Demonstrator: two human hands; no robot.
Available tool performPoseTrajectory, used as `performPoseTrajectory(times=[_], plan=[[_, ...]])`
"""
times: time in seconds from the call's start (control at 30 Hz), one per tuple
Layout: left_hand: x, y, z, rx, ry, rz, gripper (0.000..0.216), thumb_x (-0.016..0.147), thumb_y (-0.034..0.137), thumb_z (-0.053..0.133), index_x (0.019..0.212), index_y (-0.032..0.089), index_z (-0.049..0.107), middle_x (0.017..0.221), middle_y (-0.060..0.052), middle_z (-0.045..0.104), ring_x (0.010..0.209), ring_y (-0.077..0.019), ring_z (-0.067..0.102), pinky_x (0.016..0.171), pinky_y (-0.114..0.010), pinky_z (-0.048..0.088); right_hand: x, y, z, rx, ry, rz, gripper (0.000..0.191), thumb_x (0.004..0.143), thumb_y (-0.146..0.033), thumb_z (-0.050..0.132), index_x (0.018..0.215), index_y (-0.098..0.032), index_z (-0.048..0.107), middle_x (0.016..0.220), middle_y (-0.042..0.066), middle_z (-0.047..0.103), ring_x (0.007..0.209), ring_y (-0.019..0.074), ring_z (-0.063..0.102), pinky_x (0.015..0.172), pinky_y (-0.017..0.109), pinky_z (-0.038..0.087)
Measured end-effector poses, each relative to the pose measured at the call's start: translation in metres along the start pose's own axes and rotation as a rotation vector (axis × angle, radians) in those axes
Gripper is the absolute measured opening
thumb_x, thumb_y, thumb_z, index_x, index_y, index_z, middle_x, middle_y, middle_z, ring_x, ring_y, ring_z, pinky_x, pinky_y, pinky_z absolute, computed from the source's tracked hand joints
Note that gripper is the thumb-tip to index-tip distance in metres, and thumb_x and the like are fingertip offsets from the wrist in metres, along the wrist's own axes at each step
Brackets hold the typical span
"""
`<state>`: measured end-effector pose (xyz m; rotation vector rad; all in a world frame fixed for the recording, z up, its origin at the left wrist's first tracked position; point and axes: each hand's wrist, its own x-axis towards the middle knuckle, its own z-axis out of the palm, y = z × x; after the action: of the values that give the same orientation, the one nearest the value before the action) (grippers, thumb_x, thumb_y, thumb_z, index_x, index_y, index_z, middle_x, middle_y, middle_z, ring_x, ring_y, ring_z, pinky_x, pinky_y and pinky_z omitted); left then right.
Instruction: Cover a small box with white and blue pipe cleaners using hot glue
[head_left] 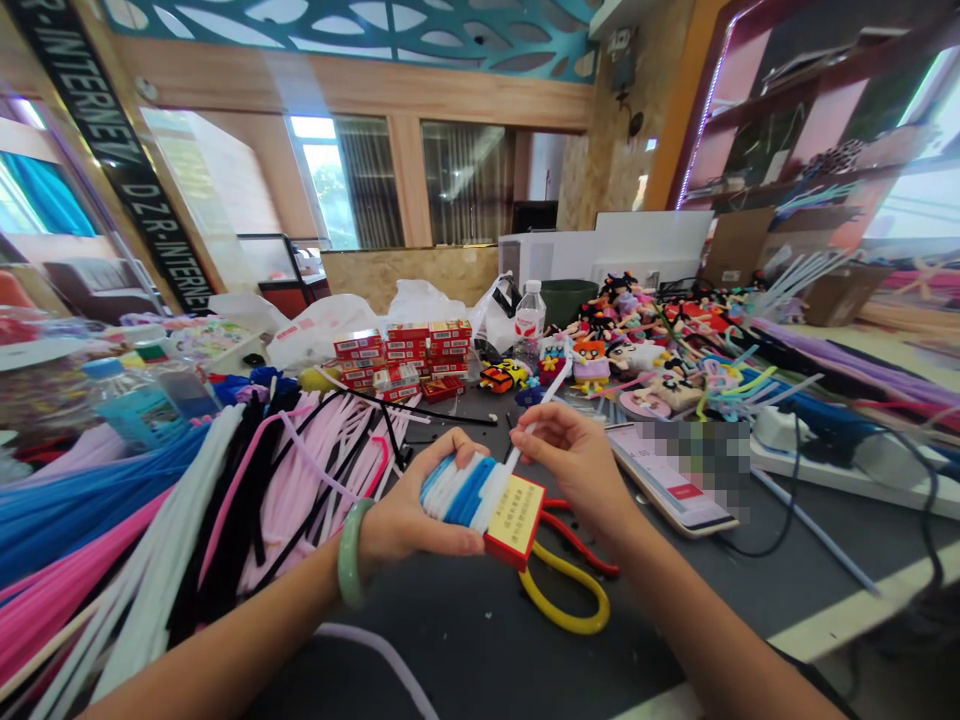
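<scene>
My left hand [420, 500] grips a small red and yellow cardboard box [514, 515] wrapped in bands of white and blue pipe cleaner [476, 490]. From the wrapped part a white pipe cleaner [553, 385] runs up and to the right, its free end in the air. My right hand [562, 455] pinches this strand between thumb and fingers, just above the box. Behind and below the box lie pliers or scissors with red and yellow handles [574, 620] on the dark table; their working end is hidden.
Bundles of coloured pipe cleaners [142, 560] fill the left side. Stacked small red boxes [409, 350], a plastic bottle [530, 315] and a heap of small dolls [630, 320] stand behind. At the right are a phone [667, 480] and a white power strip [862, 470] with cables.
</scene>
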<state>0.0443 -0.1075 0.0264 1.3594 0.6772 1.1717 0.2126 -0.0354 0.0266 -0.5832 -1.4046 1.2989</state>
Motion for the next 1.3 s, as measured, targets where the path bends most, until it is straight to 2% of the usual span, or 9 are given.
performPoseTrajectory(times=[0.23,0.37,0.43,0.5,0.67,0.83,1.0,1.2,1.3], plan=[[-0.002,0.005,0.0,-0.086,0.005,-0.028,0.058,0.05,0.017,0.085,0.082,0.022,0.037,0.093,0.003,0.05,0.08,-0.0124,0.056,0.063,-0.019,0.045,-0.002,0.004,0.003,-0.012,-0.014,-0.008,0.02,0.062,-0.031,0.077,0.072,-0.02,0.064,0.055,-0.006,0.06,0.048,0.0101,0.055,0.052,0.024,0.048],[-0.002,0.008,0.002,-0.173,0.066,0.0,0.059,0.049,0.018,0.085,0.085,0.022,0.038,0.092,0.002,0.053,0.083,-0.0141,0.058,0.063,-0.018,0.046,-0.005,0.005,0.004,-0.04,-0.028,-0.008,0.023,0.067,-0.036,0.073,0.084,-0.02,0.07,0.072,0.001,0.072,0.065,0.0173,0.067,0.059,0.028,0.052],[-0.002,0.011,0.003,-0.22,0.086,0.006,0.057,0.05,0.019,0.083,0.085,0.023,0.038,0.088,0.002,0.055,0.079,-0.0135,0.059,0.061,-0.018,0.046,-0.006,0.006,0.004,-0.074,-0.04,-0.019,0.024,0.072,-0.038,0.069,0.088,-0.02,0.072,0.08,0.005,0.075,0.075,0.0212,0.07,0.064,0.031,0.054],[-0.001,0.014,0.004,-0.262,0.108,0.004,0.054,0.052,0.019,0.079,0.087,0.023,0.039,0.085,0.003,0.055,0.072,-0.0114,0.058,0.057,-0.017,0.045,-0.008,0.006,0.006,-0.129,-0.053,-0.047,0.023,0.075,-0.039,0.064,0.086,-0.02,0.073,0.08,0.005,0.075,0.075,0.0223,0.07,0.065,0.033,0.054],[0.001,0.02,0.006,-0.301,0.218,0.035,0.044,0.054,0.017,0.071,0.09,0.022,0.047,0.075,0.004,0.052,0.054,-0.0043,0.045,0.044,-0.012,0.032,-0.013,0.007,0.01,-0.314,-0.094,-0.167,0.025,0.083,-0.036,0.054,0.087,-0.022,0.074,0.076,0.002,0.074,0.063,0.0193,0.066,0.062,0.031,0.052],[0.002,0.023,0.005,-0.339,0.31,0.064,0.045,0.053,0.013,0.069,0.092,0.022,0.049,0.073,0.005,0.052,0.047,-0.0013,0.033,0.039,-0.011,0.024,-0.018,0.01,0.015,-0.539,-0.105,-0.28,0.025,0.087,-0.03,0.05,0.091,-0.022,0.073,0.068,0.001,0.07,0.06,0.018,0.062,0.058,0.026,0.044],[0.002,0.027,0.005,-0.311,0.324,0.116,0.038,0.055,0.013,0.069,0.083,0.021,0.043,0.071,0.006,0.048,0.047,-0.0014,0.033,0.04,-0.012,0.026,-0.019,0.014,0.018,-0.689,-0.14,-0.345,0.029,0.087,-0.025,0.049,0.111,-0.022,0.065,0.077,0.003,0.071,0.066,0.0198,0.065,0.064,0.028,0.046],[0.001,0.034,0.008,-0.304,0.32,0.132,0.041,0.054,0.013,0.07,0.081,0.021,0.04,0.072,0.006,0.049,0.048,-0.0021,0.038,0.039,-0.011,0.026,-0.016,0.017,0.02,-0.796,-0.169,-0.421,0.03,0.089,-0.024,0.049,0.118,-0.023,0.055,0.106,0.008,0.07,0.09,0.0237,0.066,0.077,0.034,0.049],[0.0,0.04,0.011,-0.301,0.328,0.151,0.04,0.054,0.011,0.069,0.081,0.022,0.041,0.073,0.006,0.051,0.048,-0.0025,0.037,0.039,-0.011,0.028,-0.012,0.018,0.026,-0.835,-0.201,-0.489,0.032,0.088,-0.021,0.049,0.119,-0.021,0.055,0.112,0.01,0.068,0.099,0.0246,0.064,0.083,0.035,0.049]])
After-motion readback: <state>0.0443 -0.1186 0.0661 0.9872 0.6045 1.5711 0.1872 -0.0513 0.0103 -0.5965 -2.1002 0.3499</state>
